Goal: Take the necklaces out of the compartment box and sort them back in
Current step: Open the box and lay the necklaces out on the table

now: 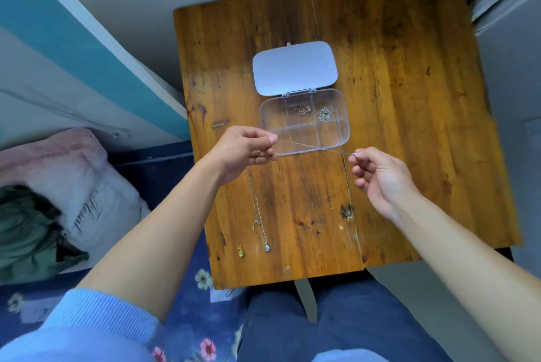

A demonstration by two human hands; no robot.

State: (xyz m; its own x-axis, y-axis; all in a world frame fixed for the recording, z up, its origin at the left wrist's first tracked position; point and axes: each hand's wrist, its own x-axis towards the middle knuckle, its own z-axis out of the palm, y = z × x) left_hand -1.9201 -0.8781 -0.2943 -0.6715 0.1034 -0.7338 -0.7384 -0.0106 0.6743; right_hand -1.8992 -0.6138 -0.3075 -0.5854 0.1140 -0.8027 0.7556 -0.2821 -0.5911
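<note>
Above box [304,121], chain [316,147] apparently taut, pinched between left hand [248,150], right hand [380,177]

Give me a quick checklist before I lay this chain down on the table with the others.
1. Chain pinched at both ends by left hand and right hand: ok.
2. Chain clear of the compartment box: not ok, it stretches across the near edge.
3. Lid fully open: ok.
4. Free table space beside the laid-out necklaces: ok.
5. Chain untangled: cannot tell.
</note>
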